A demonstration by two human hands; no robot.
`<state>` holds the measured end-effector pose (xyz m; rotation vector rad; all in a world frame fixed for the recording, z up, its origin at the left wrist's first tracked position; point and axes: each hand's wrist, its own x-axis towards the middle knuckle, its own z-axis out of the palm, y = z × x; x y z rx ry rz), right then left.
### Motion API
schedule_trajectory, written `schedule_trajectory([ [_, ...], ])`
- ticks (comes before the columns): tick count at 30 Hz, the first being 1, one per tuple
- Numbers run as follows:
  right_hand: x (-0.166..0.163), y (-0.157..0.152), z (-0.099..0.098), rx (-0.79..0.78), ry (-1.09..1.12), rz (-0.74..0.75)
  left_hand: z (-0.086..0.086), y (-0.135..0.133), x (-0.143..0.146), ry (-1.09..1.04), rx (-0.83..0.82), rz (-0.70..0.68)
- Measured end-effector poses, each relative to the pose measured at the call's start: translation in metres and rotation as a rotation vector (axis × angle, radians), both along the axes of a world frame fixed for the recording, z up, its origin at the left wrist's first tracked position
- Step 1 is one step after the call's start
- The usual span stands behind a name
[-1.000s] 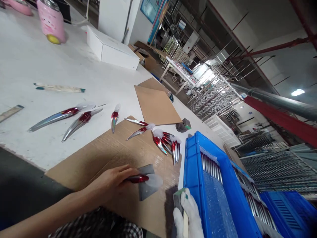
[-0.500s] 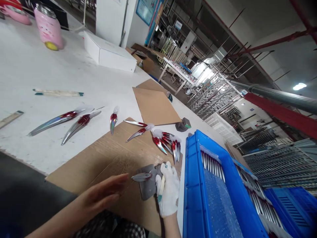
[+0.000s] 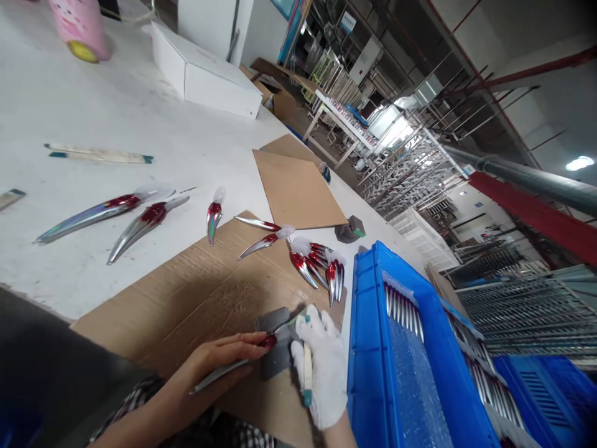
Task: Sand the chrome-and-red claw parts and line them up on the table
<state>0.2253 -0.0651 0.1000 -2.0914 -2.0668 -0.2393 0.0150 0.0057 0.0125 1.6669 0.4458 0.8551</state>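
My bare left hand is closed around a red-and-silver curved piece, shaped like a fishing lure. Its red part points right, over a grey pad lying on the cardboard sheet. My right hand, in a white glove, is closed on a pale stick with teal ends and sits at the pad's right side. Its fingertips are close to the held piece's thin end; whether they touch is hidden. Several similar red-and-silver pieces with whitish tips lie beyond my hands.
At my right stands a blue crate with a row of silver pieces inside. A small dark block and a loose cardboard piece lie farther back. More teal-tipped sticks, a white box and a pink bottle are leftward.
My left hand, apart and held flat before, has moved right to the grey pad and now grips the lure-shaped piece. My right hand stays by the pad with the stick. The view has tilted slightly.
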Motion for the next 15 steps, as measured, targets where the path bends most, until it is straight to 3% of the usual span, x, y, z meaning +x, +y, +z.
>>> schedule_trajectory([
  [7, -0.005, 0.027, 0.019, -0.08, -0.107, 0.204, -0.008, 0.0, 0.002, -0.061, -0.017, -0.001],
  [11, -0.007, 0.028, 0.018, -0.07, -0.1, 0.194, -0.014, 0.0, 0.002, -0.129, 0.009, -0.022],
  [15, -0.018, 0.054, 0.025, -0.144, -0.187, 0.233, -0.014, 0.0, 0.003, -0.134, 0.018, -0.038],
])
